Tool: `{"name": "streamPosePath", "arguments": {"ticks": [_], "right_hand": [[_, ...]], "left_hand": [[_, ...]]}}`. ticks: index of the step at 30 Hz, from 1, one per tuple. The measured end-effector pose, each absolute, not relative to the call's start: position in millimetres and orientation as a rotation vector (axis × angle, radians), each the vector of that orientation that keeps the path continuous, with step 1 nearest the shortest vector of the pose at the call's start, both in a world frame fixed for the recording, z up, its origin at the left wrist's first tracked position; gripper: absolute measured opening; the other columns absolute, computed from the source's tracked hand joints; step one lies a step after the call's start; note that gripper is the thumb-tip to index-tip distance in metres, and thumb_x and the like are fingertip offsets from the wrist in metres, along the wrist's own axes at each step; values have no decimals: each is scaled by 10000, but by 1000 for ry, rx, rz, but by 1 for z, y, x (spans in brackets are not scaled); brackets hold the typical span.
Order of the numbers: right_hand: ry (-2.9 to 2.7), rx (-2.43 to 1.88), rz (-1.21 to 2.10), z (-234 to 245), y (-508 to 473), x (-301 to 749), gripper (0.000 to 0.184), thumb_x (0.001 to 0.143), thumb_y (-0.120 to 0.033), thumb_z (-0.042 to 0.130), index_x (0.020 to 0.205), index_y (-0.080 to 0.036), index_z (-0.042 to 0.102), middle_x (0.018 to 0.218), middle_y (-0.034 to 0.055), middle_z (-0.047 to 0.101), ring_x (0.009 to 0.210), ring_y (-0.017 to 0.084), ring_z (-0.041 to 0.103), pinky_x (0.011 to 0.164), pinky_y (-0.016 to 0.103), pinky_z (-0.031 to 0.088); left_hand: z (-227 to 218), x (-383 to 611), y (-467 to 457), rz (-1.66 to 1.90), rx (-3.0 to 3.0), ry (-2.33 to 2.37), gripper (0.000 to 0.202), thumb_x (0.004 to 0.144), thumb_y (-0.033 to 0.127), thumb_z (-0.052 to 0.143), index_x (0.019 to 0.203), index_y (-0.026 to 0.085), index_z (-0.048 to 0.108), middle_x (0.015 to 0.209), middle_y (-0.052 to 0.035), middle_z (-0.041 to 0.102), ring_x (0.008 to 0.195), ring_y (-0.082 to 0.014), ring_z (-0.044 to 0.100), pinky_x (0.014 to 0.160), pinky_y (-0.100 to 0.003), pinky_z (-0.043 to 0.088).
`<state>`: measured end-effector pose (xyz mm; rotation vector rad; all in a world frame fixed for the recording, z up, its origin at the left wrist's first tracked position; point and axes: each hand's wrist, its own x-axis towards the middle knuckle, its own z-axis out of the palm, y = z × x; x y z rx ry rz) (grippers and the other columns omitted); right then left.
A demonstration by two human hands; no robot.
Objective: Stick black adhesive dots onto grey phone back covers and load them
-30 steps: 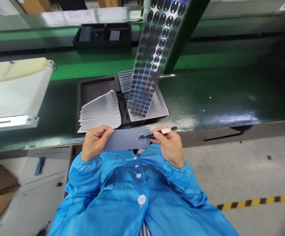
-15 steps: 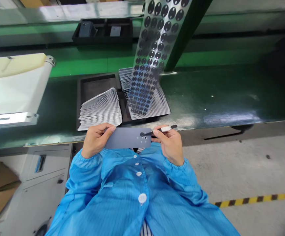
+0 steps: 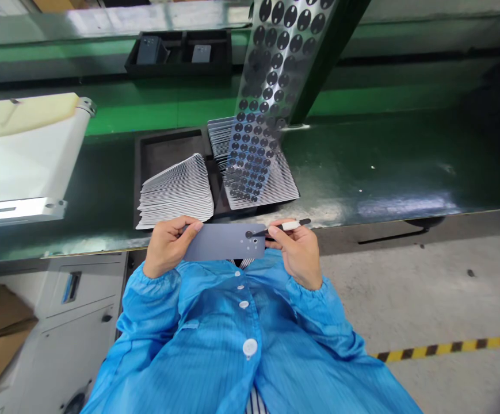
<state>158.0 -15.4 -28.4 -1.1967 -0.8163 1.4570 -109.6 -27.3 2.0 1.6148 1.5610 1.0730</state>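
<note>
My left hand [image 3: 168, 244] grips the left end of a flat grey-blue panel [image 3: 219, 241] held level in front of my blue smock. My right hand [image 3: 296, 253] pinches a pair of black tweezers [image 3: 282, 227] with a white grip. The tweezer tips carry a small round black sticker [image 3: 248, 234] and rest on the panel's right end, beside several small holes. Just beyond the hands, a black tray [image 3: 167, 150] holds two fanned stacks of white-edged panels [image 3: 179, 190]. A long backing strip of round black stickers [image 3: 262, 98] hangs down over the tray.
A dark green conveyor belt [image 3: 383, 167] runs across in front of me. A white conveyor end [image 3: 21, 155] sits at the left. A second black tray [image 3: 180, 54] with two dark parts lies on the far side. Concrete floor with yellow-black tape [image 3: 448, 348] is at the right.
The tweezer tips with the sticker have shifted slightly up on the panel's right end. Both hands and the panel sit a little higher in view; otherwise nothing moved.
</note>
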Motion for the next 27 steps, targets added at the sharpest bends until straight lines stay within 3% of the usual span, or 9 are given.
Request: {"name": "streamPosePath", "arguments": {"ticks": [17,27], "right_hand": [[-839,-1207,1437,-28,-16,159,271,690,-393,870,848,-211,747,787,8,717,765,180,715,635,296,649],[-839,-1202,1439,-29,-16,158,277,687,-398,870,848,-212,744,801,8,725,775,191,721,673,338,661]], "left_hand": [[1,-108,-28,1072,1601,1601,261,893,367,645,789,156,758,689,-43,683,592,-132,546,489,-220,382],[1,-108,-29,1075,1580,1603,274,897,377,646,795,148,756,670,-40,666,573,-125,522,479,-219,366]]}}
